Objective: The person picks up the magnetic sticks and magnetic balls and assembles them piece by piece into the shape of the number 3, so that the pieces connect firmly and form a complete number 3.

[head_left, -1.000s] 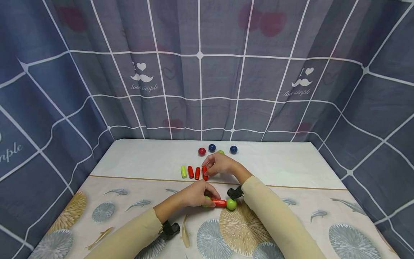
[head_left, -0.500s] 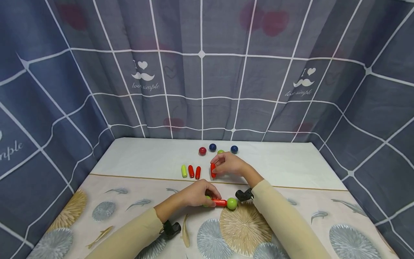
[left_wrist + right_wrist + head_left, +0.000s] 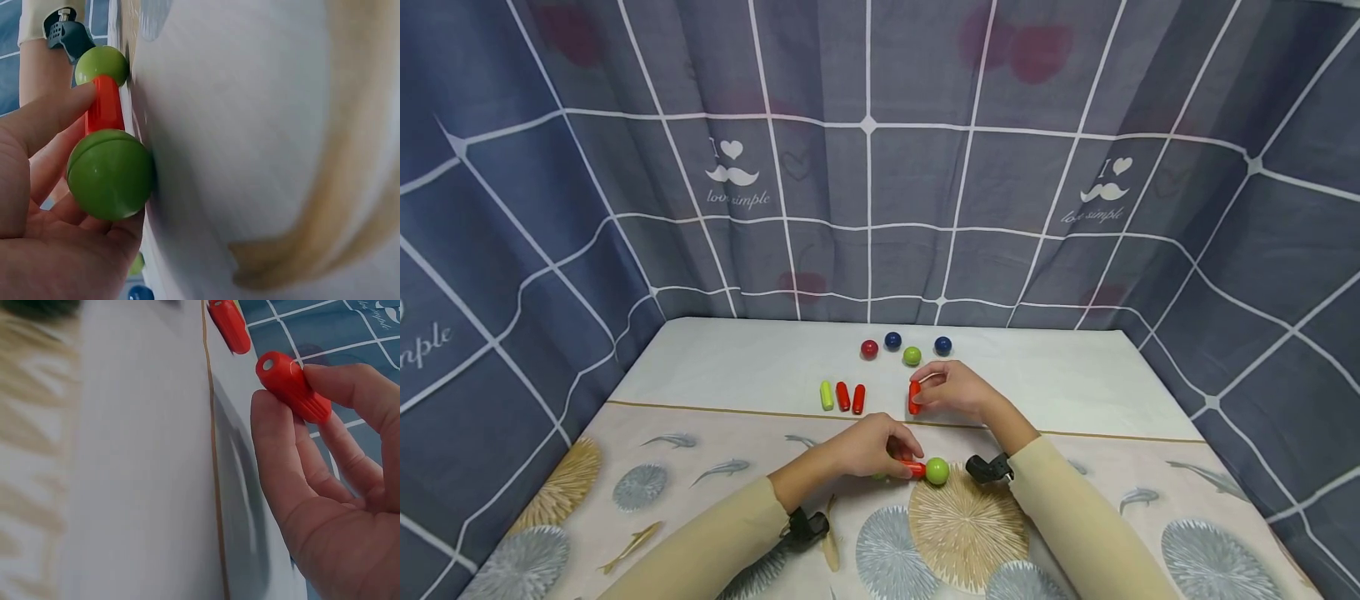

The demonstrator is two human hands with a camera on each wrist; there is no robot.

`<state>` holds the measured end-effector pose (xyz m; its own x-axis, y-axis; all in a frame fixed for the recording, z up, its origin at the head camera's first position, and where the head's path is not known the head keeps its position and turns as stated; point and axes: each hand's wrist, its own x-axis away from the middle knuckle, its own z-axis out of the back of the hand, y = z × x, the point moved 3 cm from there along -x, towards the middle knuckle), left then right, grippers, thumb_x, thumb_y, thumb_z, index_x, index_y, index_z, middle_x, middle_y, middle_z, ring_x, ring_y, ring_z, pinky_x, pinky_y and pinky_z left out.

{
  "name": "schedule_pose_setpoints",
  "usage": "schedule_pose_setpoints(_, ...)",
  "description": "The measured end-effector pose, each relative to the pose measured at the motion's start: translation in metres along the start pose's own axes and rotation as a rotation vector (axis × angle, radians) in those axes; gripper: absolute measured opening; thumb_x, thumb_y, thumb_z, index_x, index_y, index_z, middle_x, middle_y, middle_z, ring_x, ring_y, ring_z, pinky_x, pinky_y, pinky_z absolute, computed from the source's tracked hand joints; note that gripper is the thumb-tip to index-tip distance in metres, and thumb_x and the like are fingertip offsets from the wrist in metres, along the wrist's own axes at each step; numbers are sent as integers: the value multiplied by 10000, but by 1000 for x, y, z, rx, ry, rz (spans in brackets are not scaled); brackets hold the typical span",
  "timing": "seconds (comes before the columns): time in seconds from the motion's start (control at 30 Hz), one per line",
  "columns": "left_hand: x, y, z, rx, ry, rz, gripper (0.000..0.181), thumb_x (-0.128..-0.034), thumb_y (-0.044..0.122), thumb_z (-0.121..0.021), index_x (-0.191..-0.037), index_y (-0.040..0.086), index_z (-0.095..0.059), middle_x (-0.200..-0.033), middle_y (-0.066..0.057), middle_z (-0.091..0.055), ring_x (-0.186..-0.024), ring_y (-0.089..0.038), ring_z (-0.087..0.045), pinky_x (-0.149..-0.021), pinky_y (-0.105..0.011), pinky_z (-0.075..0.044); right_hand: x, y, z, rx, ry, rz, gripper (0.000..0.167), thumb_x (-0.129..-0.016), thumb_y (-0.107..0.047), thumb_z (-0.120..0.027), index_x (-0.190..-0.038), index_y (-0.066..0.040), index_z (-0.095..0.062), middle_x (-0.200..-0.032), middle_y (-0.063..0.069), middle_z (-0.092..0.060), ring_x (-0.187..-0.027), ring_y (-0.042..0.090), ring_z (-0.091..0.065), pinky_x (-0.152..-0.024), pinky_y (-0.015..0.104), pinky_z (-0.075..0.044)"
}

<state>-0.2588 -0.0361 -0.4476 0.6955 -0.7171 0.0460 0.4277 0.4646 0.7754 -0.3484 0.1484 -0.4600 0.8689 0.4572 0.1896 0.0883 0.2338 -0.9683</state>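
My left hand grips a red rod with a green ball at either end, low over the patterned cloth. In the left wrist view the thumb lies along the rod, between the near green ball and the far one. Up and to the right, my right hand pinches a loose red rod between thumb and fingers; a hole shows in its end. Left of that hand, two more red rods and a lime rod lie side by side on the white strip.
Behind the rods sit a red ball, a green ball and two dark blue balls. The table's cloth has fish and round prints. A grid-patterned curtain hangs at the back and both sides.
My right hand has carried the red rod away from the row to the right, uncovering the green ball at the back. My left hand has shifted slightly right, covering more of its rod.
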Motion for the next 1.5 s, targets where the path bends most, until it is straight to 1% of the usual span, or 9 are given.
schedule_pose_setpoints(0.13, -3, 1, -2, 2, -2, -2, 190, -831, 59, -839, -1014, 82, -794, -799, 47, -712, -693, -4, -591, -662, -170, -511, 7, 4, 2, -37, 6, -4, 369, -885, 50, -672, -1241, 109, -594, -898, 41, -722, -851, 156, -719, -843, 354, -620)
schedule_pose_setpoints(0.37, -8, 3, -7, -7, 10, -23, 197, -818, 72, -856, -1003, 97, -794, -765, 54, -687, -682, -4, -578, -652, -163, -495, 22, 7, 6, -101, 53, -21, 438, -878, 77, -692, -1289, 142, -554, -900, 30, -717, -836, 158, -716, -801, 342, -625)
schedule_pose_setpoints(0.5, -11, 2, -10, -7, 27, -34, 210, -809, 73, -863, -1007, 99, -795, -745, 41, -689, -659, -2, -572, -626, -162, -481, 30, 10, 8, -119, 77, -27, 454, -890, 69, -690, -1307, 156, -536, -918, 46, -713, -845, 162, -717, -808, 348, -625)
schedule_pose_setpoints(0.63, -12, 3, -11, -2, 43, -41, 197, -804, 69, -865, -988, 96, -800, -732, 24, -699, -645, -2, -571, -605, -162, -472, 37, 14, 8, -123, 90, -32, 459, -895, 43, -719, -1304, 154, -544, -918, 58, -729, -851, 178, -740, -816, 363, -625)
schedule_pose_setpoints(0.83, -13, 5, -13, 13, 56, -40, 175, -801, 64, -868, -960, 101, -806, -718, 12, -705, -631, 4, -560, -589, -158, -463, 47, 19, 8, -45, 82, 5, 463, -868, -31, -791, -1265, 122, -609, -923, 62, -762, -849, 182, -757, -801, 364, -628)
schedule_pose_setpoints(1.0, -13, 4, -14, 21, 65, -42, 167, -801, 63, -868, -952, 104, -808, -714, 9, -712, -624, -4, -563, -583, -158, -462, 56, 20, 5, 3, 39, 29, 458, -875, -62, -789, -1260, 124, -623, -954, 82, -776, -840, 174, -757, -781, 339, -626)
schedule_pose_setpoints(1.2, -13, 6, -14, 16, 69, -44, 159, -804, 67, -866, -948, 102, -809, -699, 9, -710, -606, -7, -556, -550, -156, -445, 66, 25, 1, -31, 3, 15, 440, -877, -47, -783, -1237, 143, -613, -952, 108, -775, -822, 192, -755, -770, 355, -631)
schedule_pose_setpoints(1.37, -13, 6, -14, 25, 74, -23, 150, -811, 81, -864, -950, 110, -815, -687, 40, -698, -596, 11, -545, -541, -152, -444, 70, 27, -2, -57, 12, -9, 393, -872, -18, -775, -1189, 144, -609, -917, 128, -774, -814, 210, -760, -761, 383, -634)
schedule_pose_setpoints(1.5, -13, 7, -14, 27, 80, -23, 149, -810, 76, -865, -947, 110, -818, -685, 26, -692, -601, -8, -544, -547, -157, -453, 73, 29, -4, -67, 16, -26, 368, -872, -10, -770, -1168, 141, -612, -883, 108, -767, -800, 208, -758, -754, 382, -634)
